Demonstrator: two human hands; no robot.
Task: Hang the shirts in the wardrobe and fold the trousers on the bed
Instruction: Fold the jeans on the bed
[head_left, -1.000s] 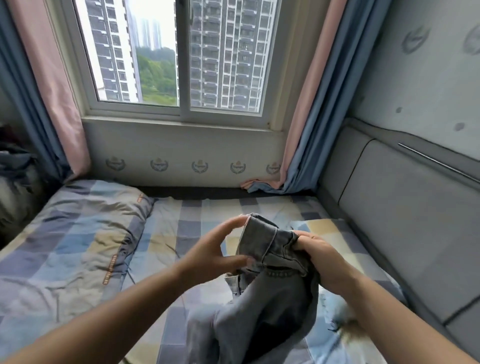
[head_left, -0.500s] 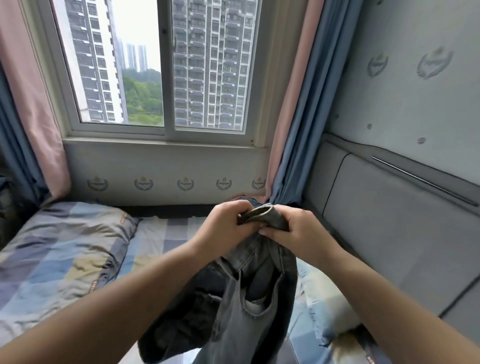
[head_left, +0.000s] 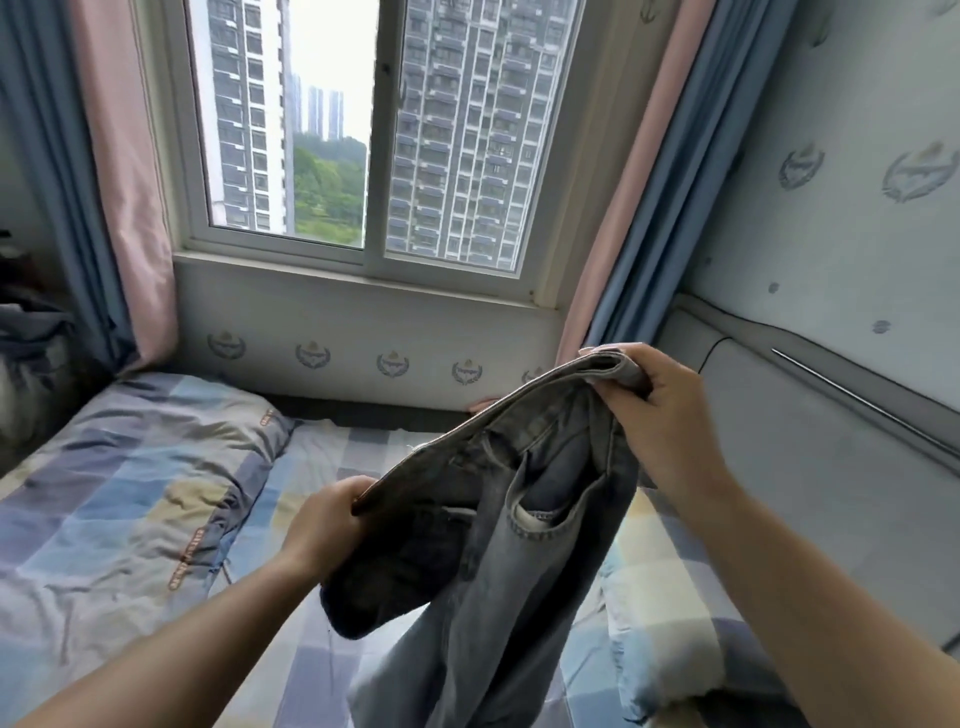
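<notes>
two hands hold grey jeans (head_left: 498, 525) up over the checked bed (head_left: 171, 499), centre-right of frame. right hand (head_left: 660, 415), higher, has fingers curled tight round one end of the waistband; left hand (head_left: 327, 525), lower and nearer centre, pinches the other end w/ fingers closed on the denim. grip looks meant to stretch the waistband flat, prob. to line up the legs before folding. waistband runs diagonally, lower left to upper right; legs hang down, long axis roughly vertical, toward bottom of frame. window (head_left: 374, 130) behind.
</notes>
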